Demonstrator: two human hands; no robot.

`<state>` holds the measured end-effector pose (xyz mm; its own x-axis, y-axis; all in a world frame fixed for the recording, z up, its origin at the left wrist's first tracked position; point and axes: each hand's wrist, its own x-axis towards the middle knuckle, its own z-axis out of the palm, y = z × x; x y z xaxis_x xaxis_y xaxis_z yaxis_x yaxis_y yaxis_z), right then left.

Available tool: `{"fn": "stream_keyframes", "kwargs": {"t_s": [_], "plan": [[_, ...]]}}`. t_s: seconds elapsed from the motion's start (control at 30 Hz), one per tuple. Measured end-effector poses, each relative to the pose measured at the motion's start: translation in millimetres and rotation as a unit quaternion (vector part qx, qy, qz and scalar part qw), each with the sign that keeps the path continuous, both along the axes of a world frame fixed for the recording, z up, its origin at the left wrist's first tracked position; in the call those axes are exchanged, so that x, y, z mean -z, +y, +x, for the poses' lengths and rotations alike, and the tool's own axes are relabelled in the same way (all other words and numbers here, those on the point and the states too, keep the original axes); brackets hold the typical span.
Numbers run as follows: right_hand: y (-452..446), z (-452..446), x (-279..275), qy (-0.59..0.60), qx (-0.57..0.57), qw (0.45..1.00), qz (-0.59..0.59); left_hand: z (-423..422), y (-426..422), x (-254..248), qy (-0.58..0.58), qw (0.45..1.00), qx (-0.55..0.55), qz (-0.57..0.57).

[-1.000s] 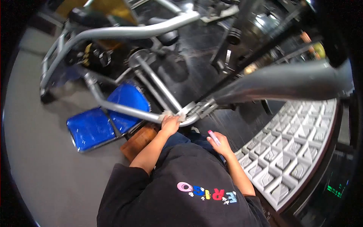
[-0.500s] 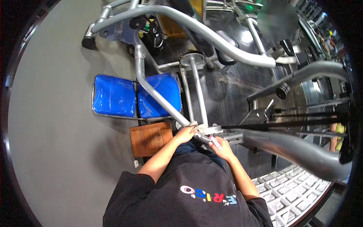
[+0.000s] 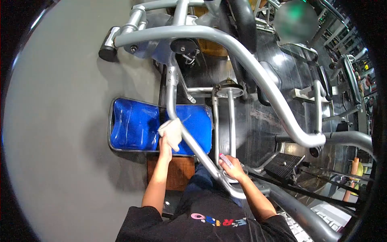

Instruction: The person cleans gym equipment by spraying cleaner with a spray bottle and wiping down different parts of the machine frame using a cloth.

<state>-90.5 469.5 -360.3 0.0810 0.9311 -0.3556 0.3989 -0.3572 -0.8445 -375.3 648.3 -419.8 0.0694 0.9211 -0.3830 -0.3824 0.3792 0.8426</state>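
My left hand (image 3: 165, 148) is closed on a white cloth (image 3: 172, 133), which lies against a silver bent tube (image 3: 171, 94) of a gym machine. A blue padded chair (image 3: 137, 125) stands behind the cloth and that tube. Lower right, near the bottom end of the same tube, my right hand (image 3: 232, 168) is closed around a slim white and pink object (image 3: 226, 161). Its pink end points up and left; what kind of thing it is I cannot make out.
A wooden box or stool (image 3: 173, 173) sits below the chair. A thick silver bar (image 3: 258, 72) arches overhead across the machine, and a grey tube (image 3: 302, 213) runs to the lower right. A weight-disc holder (image 3: 229, 88) stands beyond my hands.
My left hand has moved up and left along the tube with the cloth, away from my right hand. The right hand still holds the slim object. The view has shifted.
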Motion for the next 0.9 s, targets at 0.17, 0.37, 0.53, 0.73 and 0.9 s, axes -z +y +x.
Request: {"fn": "stream_keyframes", "kwargs": {"t_s": [0.17, 0.37, 0.53, 0.73, 0.9], "plan": [[126, -25, 14, -0.015, 0.031, 0.996, 0.087, -19, 111, 18, 0.104, 0.99, -0.099, 0.002], [268, -56, 3, -0.069, 0.02, 0.994, 0.084, -6, 196, 40, 0.14, 0.986, -0.091, 0.007], [327, -65, -17, -0.081, 0.006, 0.997, 0.018, 1, 234, 86, 0.116, 0.989, -0.094, -0.001], [343, -65, 9, -0.105, -0.021, 0.983, 0.149, 28, 253, 85, 0.076, 0.987, -0.127, -0.066], [348, -64, -3, -0.112, -0.07, 0.988, 0.081, 26, 290, 102, 0.091, 0.984, -0.138, -0.058]]}}
